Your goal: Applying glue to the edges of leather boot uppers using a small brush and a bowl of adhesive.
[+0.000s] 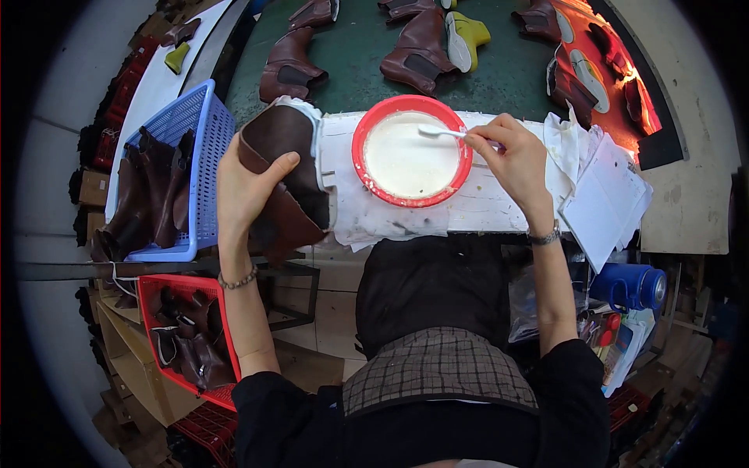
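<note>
11 o'clock: our left hand [250, 183] grips the brown leather piece [285, 136], thumb on top | 1 o'clock: our right hand [511, 152] pinches the white brush [442, 132] | 12 o'clock: red bowl [360, 156] of white liquid [406, 160]; an overloaded brush could drip, a bumped rim could spill | 12, beyond: splashes could mark brown boots [413, 51]

Smooth leather upper [282, 136], plastic bowl [358, 152]

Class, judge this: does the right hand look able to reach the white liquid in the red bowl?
Probably yes: the right hand holds a white brush over the open red bowl, and no lid covers the white liquid.
</note>
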The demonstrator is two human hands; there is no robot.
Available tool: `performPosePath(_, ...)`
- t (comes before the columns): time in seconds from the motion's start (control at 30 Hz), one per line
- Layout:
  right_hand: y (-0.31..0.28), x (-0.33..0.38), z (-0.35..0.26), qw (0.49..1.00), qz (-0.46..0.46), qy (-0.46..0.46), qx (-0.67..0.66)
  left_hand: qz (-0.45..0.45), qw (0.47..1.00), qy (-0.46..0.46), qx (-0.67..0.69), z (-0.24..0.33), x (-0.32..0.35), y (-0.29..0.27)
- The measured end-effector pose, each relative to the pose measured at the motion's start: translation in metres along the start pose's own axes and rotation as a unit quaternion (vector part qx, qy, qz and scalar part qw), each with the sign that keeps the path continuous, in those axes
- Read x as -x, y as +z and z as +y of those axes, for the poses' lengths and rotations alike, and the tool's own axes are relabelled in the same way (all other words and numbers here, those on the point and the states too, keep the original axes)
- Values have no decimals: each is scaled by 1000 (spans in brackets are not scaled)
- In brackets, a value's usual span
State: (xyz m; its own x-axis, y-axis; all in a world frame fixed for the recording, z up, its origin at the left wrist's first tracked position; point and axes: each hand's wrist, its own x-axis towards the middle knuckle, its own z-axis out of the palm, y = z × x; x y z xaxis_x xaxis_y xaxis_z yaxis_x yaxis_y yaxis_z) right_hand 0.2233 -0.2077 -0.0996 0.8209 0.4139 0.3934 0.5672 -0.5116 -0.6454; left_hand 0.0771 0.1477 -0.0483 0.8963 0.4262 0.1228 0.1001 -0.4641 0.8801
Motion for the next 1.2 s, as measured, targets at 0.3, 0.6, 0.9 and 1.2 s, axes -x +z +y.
performPosePath(0.3, 7, 6, 10, 968, -65, -68, 234, -112, 951, 24, -286, -119, 49, 13)
performPosePath(0.6, 3, 24, 23, 990, -50, 27, 127, -11, 963, 28, -267, -98, 63, 14)
performPosePath(0.9, 24, 16, -11, 983, 28, -19, -181, 36, 960, 193, -200, -17, 76, 39)
performPosePath(1.2, 14, -7, -13, 985, 56, -30, -160, -22, 940, 289, -180, 13, 87, 46)
